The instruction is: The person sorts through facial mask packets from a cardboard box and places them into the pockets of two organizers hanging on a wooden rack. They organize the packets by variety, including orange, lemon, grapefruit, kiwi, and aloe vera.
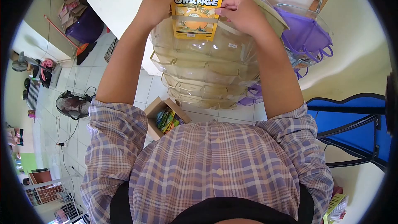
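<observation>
A yellow face mask packet (196, 14), printed "REFRESH MASK ORANGE", is upright at the top of a hanging organizer (203, 68) with clear pockets and beige trim. My left hand (158, 3) pinches the packet's upper left corner between thumb and fingers. At its right edge, my right hand (241, 13) has thumb and fingers closed on the side of the packet. A beige band crosses the packet's middle, so its lower part appears to sit inside the top pocket. Lower pockets of the organizer hang below in several rows.
A purple organizer (304, 35) hangs at the right on a clear hanger. On the tiled floor stands a cardboard box (154, 111) holding colourful packets (168, 120). A black fan (74, 103) is at the left, and a blue folding table (356, 120) leans at the right.
</observation>
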Demonstrator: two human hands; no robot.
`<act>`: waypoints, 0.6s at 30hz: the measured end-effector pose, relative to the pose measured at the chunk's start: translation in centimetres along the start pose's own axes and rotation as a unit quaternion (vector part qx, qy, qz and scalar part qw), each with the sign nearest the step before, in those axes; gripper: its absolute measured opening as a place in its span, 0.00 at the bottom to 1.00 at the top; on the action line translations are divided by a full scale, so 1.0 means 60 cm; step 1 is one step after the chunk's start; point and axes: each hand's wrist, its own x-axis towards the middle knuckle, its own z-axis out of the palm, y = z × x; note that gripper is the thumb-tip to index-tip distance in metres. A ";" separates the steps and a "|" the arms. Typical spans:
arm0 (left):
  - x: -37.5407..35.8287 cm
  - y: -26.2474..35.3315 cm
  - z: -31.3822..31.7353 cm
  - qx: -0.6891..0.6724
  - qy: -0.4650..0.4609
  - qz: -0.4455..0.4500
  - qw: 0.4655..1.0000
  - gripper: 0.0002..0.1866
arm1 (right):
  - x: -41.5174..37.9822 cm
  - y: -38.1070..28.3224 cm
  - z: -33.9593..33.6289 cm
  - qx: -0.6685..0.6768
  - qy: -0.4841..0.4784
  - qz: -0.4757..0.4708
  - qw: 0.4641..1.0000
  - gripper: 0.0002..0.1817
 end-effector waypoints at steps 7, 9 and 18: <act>0.009 0.015 -0.023 0.057 -0.033 -0.006 0.998 0.19 | -0.009 -0.024 0.007 0.027 0.091 0.007 0.995 0.16; -0.002 0.035 -0.022 0.095 -0.015 -0.010 0.995 0.18 | -0.013 -0.027 0.000 0.005 0.074 0.004 0.997 0.16; -0.026 0.045 -0.015 0.278 -0.008 0.012 0.960 0.14 | -0.018 -0.026 0.009 -0.084 0.069 -0.027 0.994 0.14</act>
